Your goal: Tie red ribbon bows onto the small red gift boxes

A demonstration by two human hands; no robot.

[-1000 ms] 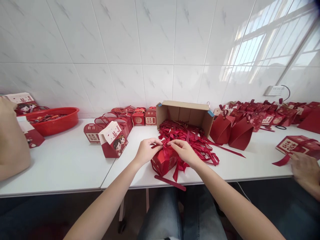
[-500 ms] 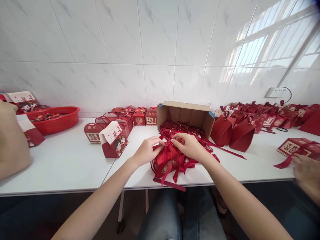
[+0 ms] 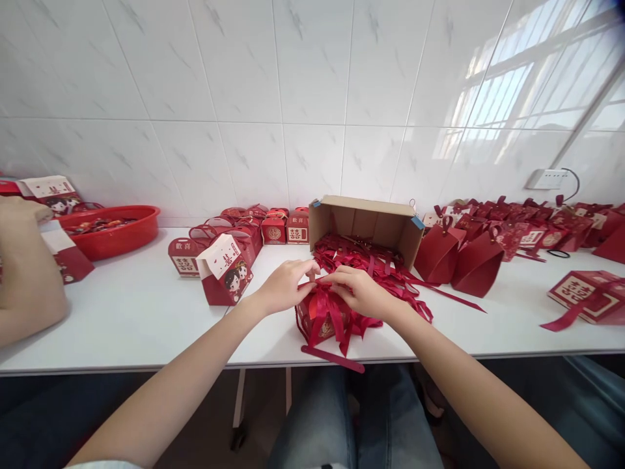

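A small red gift box (image 3: 312, 324) stands near the table's front edge, with a shiny red ribbon (image 3: 322, 311) gathered on its top and its tails hanging down the front. My left hand (image 3: 288, 285) comes in from the left, its fingers pinched on the ribbon above the box. From the right, my right hand (image 3: 359, 291) also has its fingers closed on the ribbon, close to the left fingertips. The exact fold between the fingers is hidden. A flat dark-red strip (image 3: 333, 358) lies in front of the box, partly over the table edge.
Behind the box, an open cardboard carton (image 3: 366, 206) spills red ribbons (image 3: 395, 277). Red gift boxes (image 3: 227, 273) stand at left, red bags (image 3: 478, 264) at right. A red basin (image 3: 117, 238) with wrapped pieces sits far left, near another person's arm (image 3: 29, 286).
My hands have shifted slightly up and drawn closer together over the ribbon. At right, another person's hand has left the ribboned box and gone out of view.
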